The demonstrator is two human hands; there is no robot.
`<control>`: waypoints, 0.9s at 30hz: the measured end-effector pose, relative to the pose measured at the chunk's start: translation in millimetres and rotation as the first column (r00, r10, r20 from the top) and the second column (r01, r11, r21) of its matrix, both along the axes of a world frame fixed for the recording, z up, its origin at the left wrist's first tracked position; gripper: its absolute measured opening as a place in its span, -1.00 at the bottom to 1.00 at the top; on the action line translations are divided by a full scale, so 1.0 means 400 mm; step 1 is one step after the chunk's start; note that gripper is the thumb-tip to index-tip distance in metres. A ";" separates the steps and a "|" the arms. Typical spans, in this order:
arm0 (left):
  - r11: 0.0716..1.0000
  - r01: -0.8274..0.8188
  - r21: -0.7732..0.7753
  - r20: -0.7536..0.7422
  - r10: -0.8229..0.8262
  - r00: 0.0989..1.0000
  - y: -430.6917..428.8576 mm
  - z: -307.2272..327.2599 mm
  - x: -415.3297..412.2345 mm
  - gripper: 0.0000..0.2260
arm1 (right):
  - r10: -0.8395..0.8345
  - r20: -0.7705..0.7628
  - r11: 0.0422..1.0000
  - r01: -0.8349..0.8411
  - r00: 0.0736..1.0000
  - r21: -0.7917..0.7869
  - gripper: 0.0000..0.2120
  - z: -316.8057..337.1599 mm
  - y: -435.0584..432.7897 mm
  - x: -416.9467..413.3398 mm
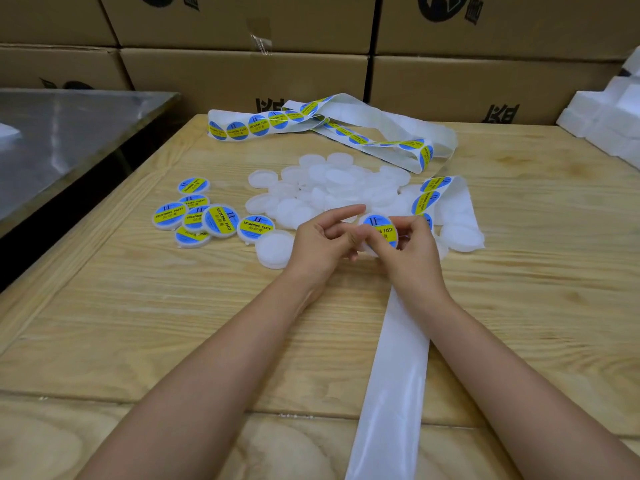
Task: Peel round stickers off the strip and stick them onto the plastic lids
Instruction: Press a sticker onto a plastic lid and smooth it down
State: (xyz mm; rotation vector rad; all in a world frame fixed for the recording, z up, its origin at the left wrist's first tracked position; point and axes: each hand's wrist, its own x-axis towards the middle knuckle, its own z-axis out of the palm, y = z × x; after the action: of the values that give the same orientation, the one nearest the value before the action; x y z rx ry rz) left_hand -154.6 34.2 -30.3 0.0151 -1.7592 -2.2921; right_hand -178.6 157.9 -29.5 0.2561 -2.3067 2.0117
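Both hands meet over the middle of the wooden table [138, 323]. My left hand [322, 240] and my right hand [408, 251] together hold one white plastic lid with a blue and yellow round sticker [379, 228] on its top; thumbs and fingers pinch its rim and face. A pile of bare white lids [332, 188] lies just behind. Several stickered lids [207, 218] sit to the left. The sticker strip [270, 123] loops across the far side, and its empty backing [394, 375] runs toward me under my right wrist.
Cardboard boxes [242, 74] are stacked along the back. A metal table [69, 133] stands at the left. White foam blocks [609, 112] sit at the far right. One bare lid [275, 249] lies beside my left hand.
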 end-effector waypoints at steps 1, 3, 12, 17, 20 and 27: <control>1.000 -0.007 0.024 0.005 0.007 1.000 -0.001 0.001 0.000 -0.79 | 0.023 0.000 1.000 -0.023 1.000 -0.009 -0.66 0.001 0.000 0.000; 0.996 -0.024 0.081 0.019 0.022 1.000 -0.006 0.004 -0.001 -0.81 | 0.068 -0.015 0.997 -0.069 0.998 -0.045 -0.72 0.005 0.000 0.003; 0.967 -0.043 0.251 0.102 0.017 0.995 -0.023 0.002 -0.012 -0.92 | 0.049 -0.190 0.997 -0.060 0.981 -0.053 -0.86 0.012 0.016 0.003; 0.983 -0.009 0.185 0.087 -0.008 0.996 -0.024 0.002 -0.009 -0.91 | 0.029 -0.139 0.993 -0.045 0.990 -0.106 -0.87 0.012 0.020 0.001; 0.990 0.002 0.141 0.065 -0.011 0.998 -0.027 0.006 -0.004 -0.90 | 0.020 -0.105 0.990 -0.035 0.994 -0.138 -0.86 0.012 0.015 0.007; 0.991 0.136 0.009 0.033 -0.137 0.990 -0.021 0.006 0.009 -0.65 | -0.015 -0.006 0.969 0.013 1.000 -0.245 -0.93 0.020 0.022 -0.002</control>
State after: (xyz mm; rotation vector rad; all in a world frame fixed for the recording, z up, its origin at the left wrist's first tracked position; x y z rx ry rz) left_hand -151.2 25.9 -27.9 -0.0684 -1.8218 -2.4058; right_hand -179.3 166.8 -21.6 0.2301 -2.0203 2.2548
